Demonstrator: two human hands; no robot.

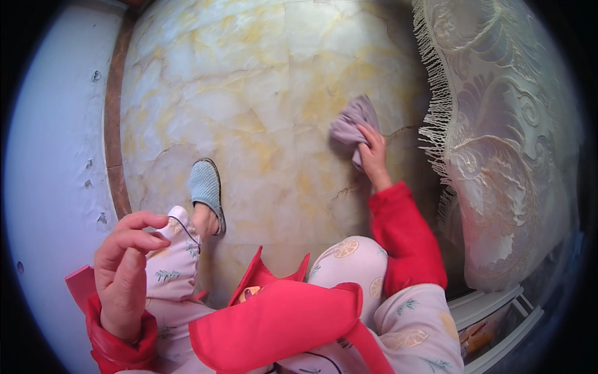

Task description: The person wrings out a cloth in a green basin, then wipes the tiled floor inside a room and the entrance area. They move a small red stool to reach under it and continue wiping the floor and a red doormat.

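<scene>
My right hand (375, 156) grips a bunched mauve cloth (356, 120) above the marbled yellow-and-white tile floor (261, 117); whether the cloth touches the tiles I cannot tell. The cloth fans out beyond my fingers, and a short end hangs below them. On the other side, my left hand (127, 269) is raised over my left leg with its fingers bent and apart, holding nothing. A red garment with long sleeves (411, 243) covers my arms, and its red front panel (275, 322) lies across my lap. My trousers (170, 276) are pale with a citrus print.
A pale blue knitted slipper (205, 182) is on my left foot. To the left runs a white wall (60, 140) with a brown skirting (113, 103). On the right hangs a fringed, embroidered cover (495, 154), with a white-framed shelf or drawer unit (486, 308) below it.
</scene>
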